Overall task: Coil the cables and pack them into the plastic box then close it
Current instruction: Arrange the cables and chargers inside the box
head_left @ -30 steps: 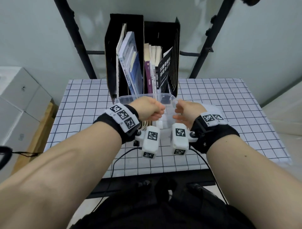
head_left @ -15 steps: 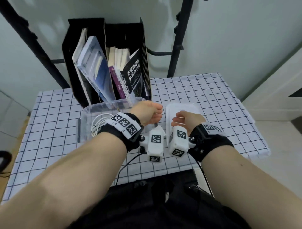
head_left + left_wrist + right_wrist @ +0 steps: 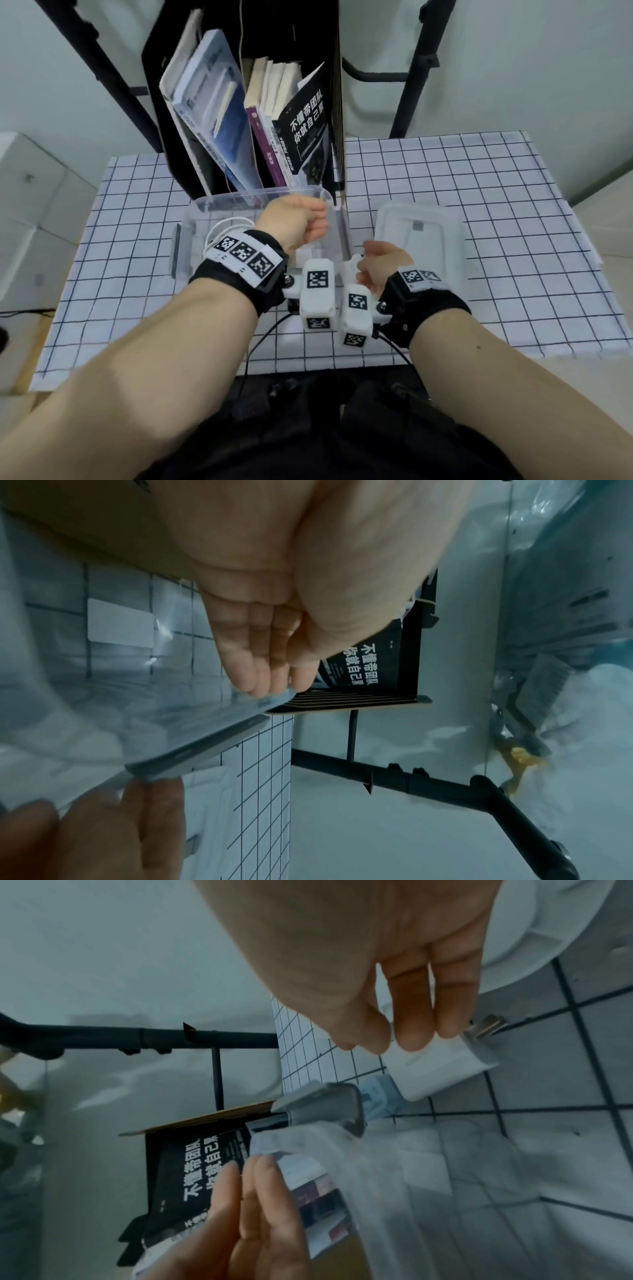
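Observation:
The clear plastic box [image 3: 219, 205] stands open on the checked cloth, with a white cable [image 3: 226, 226] coiled in its left half. Its lid [image 3: 418, 236] lies flat on the cloth to the right. My left hand [image 3: 318, 222] is over the box's right side, fingers curled onto the rim beside the grey latch [image 3: 205, 739]. My right hand [image 3: 363, 263] is at the box's near right corner. In the right wrist view its fingertips [image 3: 411, 1039] pinch a white charger plug [image 3: 438, 1072] just above the cloth.
A black file holder [image 3: 246, 102] full of books stands right behind the box. Black frame tubes [image 3: 411, 85] rise at the table's back. White cartons [image 3: 30, 192] sit left of the table. The cloth's front edge [image 3: 308, 363] is close to my body.
The lid has come off the box and lies to its right. My right hand has drawn back from the lid to the box's near corner and holds the charger. The left hand stays at the rim.

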{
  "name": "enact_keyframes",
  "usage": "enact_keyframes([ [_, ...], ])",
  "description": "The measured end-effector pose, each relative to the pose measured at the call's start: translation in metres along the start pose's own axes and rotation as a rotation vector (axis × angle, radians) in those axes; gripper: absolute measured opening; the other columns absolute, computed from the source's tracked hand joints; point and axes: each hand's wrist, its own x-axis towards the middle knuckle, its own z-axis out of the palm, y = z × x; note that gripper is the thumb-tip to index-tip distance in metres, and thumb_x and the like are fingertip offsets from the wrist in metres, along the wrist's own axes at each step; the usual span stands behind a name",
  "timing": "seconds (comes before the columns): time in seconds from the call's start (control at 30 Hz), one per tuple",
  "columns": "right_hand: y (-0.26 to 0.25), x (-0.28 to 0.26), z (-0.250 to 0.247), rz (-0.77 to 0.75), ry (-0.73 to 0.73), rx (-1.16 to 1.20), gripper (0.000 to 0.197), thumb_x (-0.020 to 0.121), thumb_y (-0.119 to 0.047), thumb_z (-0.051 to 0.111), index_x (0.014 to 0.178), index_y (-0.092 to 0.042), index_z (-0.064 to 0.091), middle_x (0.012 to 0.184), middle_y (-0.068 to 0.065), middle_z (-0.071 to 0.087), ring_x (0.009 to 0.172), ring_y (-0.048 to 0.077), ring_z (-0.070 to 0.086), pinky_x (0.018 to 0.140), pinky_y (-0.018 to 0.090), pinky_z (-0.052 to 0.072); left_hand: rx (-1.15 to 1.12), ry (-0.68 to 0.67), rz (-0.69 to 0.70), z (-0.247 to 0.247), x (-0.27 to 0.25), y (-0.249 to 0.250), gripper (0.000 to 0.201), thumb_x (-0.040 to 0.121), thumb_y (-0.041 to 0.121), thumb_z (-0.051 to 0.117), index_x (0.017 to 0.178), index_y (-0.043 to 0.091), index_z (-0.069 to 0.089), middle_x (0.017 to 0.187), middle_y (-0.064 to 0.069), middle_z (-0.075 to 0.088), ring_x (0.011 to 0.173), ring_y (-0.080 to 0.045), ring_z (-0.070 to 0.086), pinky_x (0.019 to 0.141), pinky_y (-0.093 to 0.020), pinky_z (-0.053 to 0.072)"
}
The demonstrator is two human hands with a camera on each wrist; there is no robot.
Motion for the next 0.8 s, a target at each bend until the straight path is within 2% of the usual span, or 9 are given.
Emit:
enact_keyframes([
  [0.03, 0.002, 0.003, 0.003, -0.016, -0.01, -0.049, 0.051, 0.088, 0.012, 0.049, 0.132, -0.013, 0.056, 0.115, 0.004, 0.063, 0.055, 0.018, 0.052, 0.054, 0.029, 0.049, 0.0, 0.008, -0.001, -0.003, 0.001, -0.002, 0.03, 0.093, -0.009, 0.038, 0.084, 0.008, 0.061, 0.083, -0.009, 0.063, 0.071, -0.016, 0.062, 0.066, -0.022, 0.057],
  [0.1, 0.002, 0.007, 0.004, -0.05, -0.016, -0.133, 0.054, 0.086, 0.01, 0.055, 0.135, -0.013, 0.054, 0.132, 0.004, 0.058, 0.066, 0.02, 0.055, 0.068, 0.033, 0.054, -0.001, 0.02, -0.002, -0.007, 0.003, -0.003, 0.03, 0.093, -0.009, 0.037, 0.084, 0.008, 0.06, 0.084, -0.009, 0.063, 0.071, -0.015, 0.062, 0.065, -0.021, 0.057],
  [0.2, 0.001, 0.01, 0.007, -0.098, -0.016, -0.264, 0.059, 0.081, 0.004, 0.064, 0.136, -0.013, 0.052, 0.137, 0.006, 0.055, 0.096, 0.025, 0.061, 0.093, 0.041, 0.053, -0.004, 0.024, -0.003, -0.011, 0.003, -0.005, 0.029, 0.092, -0.01, 0.038, 0.085, 0.007, 0.061, 0.083, -0.009, 0.063, 0.07, -0.015, 0.063, 0.065, -0.021, 0.057],
  [0.27, 0.002, 0.013, 0.009, -0.136, -0.012, -0.363, 0.062, 0.079, 0.001, 0.067, 0.138, -0.012, 0.05, 0.138, 0.007, 0.055, 0.113, 0.027, 0.06, 0.099, 0.04, 0.049, -0.003, 0.025, -0.004, -0.014, 0.003, -0.007, 0.028, 0.092, -0.01, 0.039, 0.085, 0.007, 0.061, 0.083, -0.009, 0.063, 0.07, -0.015, 0.062, 0.064, -0.021, 0.057],
  [0.4, 0.006, 0.015, 0.012, -0.193, 0.016, -0.533, 0.063, 0.081, -0.007, 0.067, 0.14, -0.01, 0.047, 0.138, 0.008, 0.054, 0.119, 0.026, 0.057, 0.099, 0.033, 0.048, 0.002, 0.035, -0.012, -0.02, 0.002, -0.012, 0.026, 0.092, -0.008, 0.041, 0.086, 0.007, 0.061, 0.084, -0.009, 0.064, 0.071, -0.016, 0.063, 0.065, -0.022, 0.057],
  [0.5, 0.009, 0.016, 0.015, -0.202, 0.02, -0.614, 0.065, 0.083, -0.013, 0.065, 0.142, -0.01, 0.041, 0.138, 0.009, 0.053, 0.121, 0.025, 0.054, 0.09, 0.024, 0.043, -0.018, 0.03, -0.021, -0.026, 0.002, -0.015, 0.025, 0.093, -0.007, 0.042, 0.086, 0.007, 0.062, 0.083, -0.008, 0.064, 0.072, -0.016, 0.064, 0.064, -0.021, 0.057],
  [0.63, 0.009, 0.017, 0.021, -0.198, 0.059, -0.68, 0.063, 0.081, -0.017, 0.065, 0.14, -0.013, 0.042, 0.135, 0.011, 0.052, 0.113, 0.027, 0.059, 0.082, 0.025, 0.045, -0.036, 0.035, -0.025, -0.031, 0.0, -0.018, 0.026, 0.093, -0.008, 0.042, 0.085, 0.007, 0.062, 0.083, -0.009, 0.065, 0.073, -0.017, 0.064, 0.068, -0.023, 0.057],
  [0.7, 0.01, 0.017, 0.022, -0.203, 0.07, -0.72, 0.059, 0.082, -0.018, 0.063, 0.138, -0.012, 0.044, 0.133, 0.013, 0.049, 0.108, 0.03, 0.06, 0.088, 0.031, 0.05, -0.039, 0.039, -0.029, -0.035, 0.0, -0.018, 0.026, 0.093, -0.008, 0.041, 0.084, 0.007, 0.061, 0.082, -0.009, 0.064, 0.072, -0.016, 0.063, 0.069, -0.023, 0.057],
  [0.8, 0.013, 0.017, 0.024, -0.225, 0.086, -0.747, 0.054, 0.083, -0.017, 0.062, 0.135, -0.01, 0.047, 0.129, 0.015, 0.048, 0.105, 0.031, 0.059, 0.092, 0.039, 0.051, -0.039, 0.039, -0.034, -0.039, -0.002, -0.018, 0.027, 0.094, -0.008, 0.04, 0.084, 0.007, 0.06, 0.083, -0.009, 0.063, 0.073, -0.016, 0.062, 0.075, -0.027, 0.055],
])
